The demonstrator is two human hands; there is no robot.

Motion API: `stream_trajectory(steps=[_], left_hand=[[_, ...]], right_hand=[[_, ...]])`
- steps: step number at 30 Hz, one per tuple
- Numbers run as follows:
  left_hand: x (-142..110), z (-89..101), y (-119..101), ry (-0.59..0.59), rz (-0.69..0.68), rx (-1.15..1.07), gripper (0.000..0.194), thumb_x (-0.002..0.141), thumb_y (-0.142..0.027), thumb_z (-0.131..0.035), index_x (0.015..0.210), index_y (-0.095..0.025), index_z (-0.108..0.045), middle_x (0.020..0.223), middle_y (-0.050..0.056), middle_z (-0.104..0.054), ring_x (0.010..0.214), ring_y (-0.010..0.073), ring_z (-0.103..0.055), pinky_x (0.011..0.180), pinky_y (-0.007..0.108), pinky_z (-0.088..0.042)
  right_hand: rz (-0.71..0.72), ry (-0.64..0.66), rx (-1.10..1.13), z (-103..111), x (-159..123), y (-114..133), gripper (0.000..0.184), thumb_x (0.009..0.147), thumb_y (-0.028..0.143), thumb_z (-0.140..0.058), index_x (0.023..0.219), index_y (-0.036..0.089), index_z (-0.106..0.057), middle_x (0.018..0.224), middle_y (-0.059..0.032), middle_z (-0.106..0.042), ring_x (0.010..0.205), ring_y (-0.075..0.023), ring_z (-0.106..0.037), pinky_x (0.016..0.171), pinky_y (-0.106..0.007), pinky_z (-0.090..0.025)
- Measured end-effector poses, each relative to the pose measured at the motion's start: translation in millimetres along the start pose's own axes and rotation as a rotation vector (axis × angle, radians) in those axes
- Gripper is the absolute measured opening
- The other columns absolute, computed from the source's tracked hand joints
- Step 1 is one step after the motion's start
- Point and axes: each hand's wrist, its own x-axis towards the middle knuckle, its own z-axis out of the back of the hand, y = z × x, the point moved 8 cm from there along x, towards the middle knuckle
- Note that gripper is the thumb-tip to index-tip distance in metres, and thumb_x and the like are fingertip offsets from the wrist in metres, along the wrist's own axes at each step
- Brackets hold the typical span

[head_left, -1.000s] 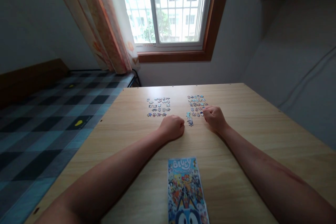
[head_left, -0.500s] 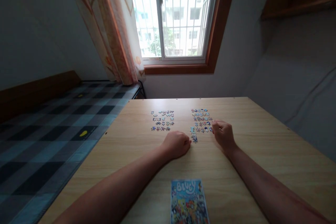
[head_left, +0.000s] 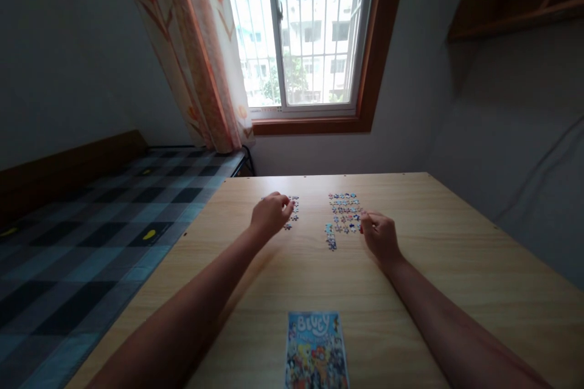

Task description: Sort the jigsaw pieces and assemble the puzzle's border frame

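Observation:
My left hand [head_left: 272,214] is over the left group of loose jigsaw pieces [head_left: 295,209], hiding most of them. Its fingers are curled, thumb and forefinger close together; whatever lies between them is too small to make out. At the right edge of the other group of jigsaw pieces [head_left: 345,202], laid in rows, my right hand [head_left: 381,237] rests on the table with its fingers closed. What it holds, if anything, is hidden. Between the two groups, slightly nearer me, lies a narrow strip of joined jigsaw pieces [head_left: 331,239].
A picture sheet or box lid marked "Bluey" [head_left: 316,349] lies at the near edge of the wooden table [head_left: 292,273]. Left of the table is a bed with a checked cover [head_left: 123,237]. Beyond it are a curtain [head_left: 201,55] and a window [head_left: 314,42].
My left hand has moved left and away from me, from beside the joined strip to above the left group of pieces. My right hand stays by the right group. The view has shifted slightly.

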Motion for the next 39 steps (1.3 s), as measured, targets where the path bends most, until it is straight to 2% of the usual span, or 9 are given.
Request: stream_trajectory(steps=[2,4,5,8,16,26,32,36,39], left_hand=[[19.3,2.7,25.1,0.03,0.076,0.073,0.033,0.093,-0.039,-0.052,0.092,-0.019,-0.078,0.101,0.01,-0.073,0.078,0.019,-0.064,0.064,0.028,-0.043],[34.2,-4.8,47.4,0.13,0.145,0.135,0.031,0.092,-0.037,-0.053,0.097,-0.02,-0.079,0.106,0.011,-0.074,0.088,0.0211,-0.066,0.067,0.027,-0.044],[39.6,-10.7,55.8,0.188,0.168,0.161,0.03,0.092,-0.036,-0.054,0.099,-0.021,-0.08,0.108,0.011,-0.075,0.091,0.0211,-0.067,0.069,0.026,-0.045],[51.5,-23.9,67.4,0.265,0.194,0.189,0.026,0.088,-0.035,-0.06,0.098,-0.023,-0.08,0.104,0.01,-0.077,0.091,0.0212,-0.068,0.069,0.025,-0.046],[64.8,-45.5,61.8,0.386,0.212,0.254,0.025,0.084,-0.036,-0.066,0.097,-0.021,-0.081,0.104,0.012,-0.077,0.089,0.0227,-0.069,0.07,0.025,-0.048],[71.5,-54.0,63.4,0.406,0.229,0.262,0.025,0.083,-0.035,-0.068,0.098,-0.019,-0.08,0.106,0.014,-0.076,0.095,0.0252,-0.069,0.075,0.027,-0.05],[76.3,-58.8,69.3,0.425,0.29,0.158,0.024,0.072,-0.038,-0.078,0.088,-0.02,-0.08,0.092,0.011,-0.077,0.088,0.0237,-0.069,0.073,0.026,-0.048],[77.2,-50.9,72.1,0.46,0.305,-0.007,0.025,0.068,-0.038,-0.081,0.081,-0.018,-0.079,0.074,0.007,-0.073,0.073,0.0194,-0.065,0.06,0.024,-0.043],[76.6,-28.9,75.6,0.467,0.3,-0.169,0.033,0.075,-0.046,-0.073,0.09,-0.017,-0.077,0.073,0.007,-0.072,0.065,0.0162,-0.06,0.05,0.023,-0.036]], right_hand=[[-0.004,-0.001,0.004,-0.5,1.0,0.1,0.052,0.098,0.038,-0.042,0.047,0.024,-0.044,0.052,-0.0014,-0.053,0.055,-0.0176,-0.055,0.063,-0.031,-0.041],[-0.007,-0.002,0.003,-0.6,1.8,1.1,0.053,0.098,0.039,-0.041,0.047,0.024,-0.043,0.052,-0.0016,-0.053,0.056,-0.0177,-0.055,0.062,-0.031,-0.041],[-0.008,-0.002,0.002,-0.4,2.0,1.6,0.054,0.099,0.04,-0.041,0.047,0.024,-0.043,0.052,-0.0017,-0.052,0.056,-0.0176,-0.055,0.062,-0.031,-0.041],[-0.005,0.0,0.006,-0.2,2.0,2.6,0.054,0.099,0.041,-0.04,0.048,0.024,-0.043,0.052,-0.0018,-0.053,0.055,-0.0172,-0.054,0.062,-0.031,-0.041],[0.036,-0.019,0.009,-1.0,1.9,4.2,0.054,0.1,0.037,-0.042,0.047,0.022,-0.044,0.051,-0.0009,-0.052,0.054,-0.0153,-0.052,0.062,-0.029,-0.04],[0.107,-0.003,-0.009,-3.0,1.9,13.6,0.053,0.1,0.032,-0.044,0.048,0.022,-0.044,0.052,-0.0007,-0.051,0.053,-0.0143,-0.051,0.06,-0.029,-0.038],[0.118,0.006,-0.02,-4.1,1.3,14.5,0.053,0.1,0.032,-0.044,0.047,0.022,-0.044,0.052,-0.0009,-0.051,0.053,-0.0142,-0.051,0.06,-0.029,-0.038],[0.091,0.004,0.006,-5.1,1.8,9.3,0.054,0.099,0.033,-0.045,0.047,0.022,-0.045,0.051,-0.0008,-0.051,0.053,-0.0144,-0.051,0.061,-0.029,-0.039],[0.046,-0.02,0.025,-3.4,2.6,2.2,0.053,0.099,0.033,-0.045,0.047,0.022,-0.045,0.052,-0.0009,-0.052,0.054,-0.0149,-0.052,0.062,-0.029,-0.039]])
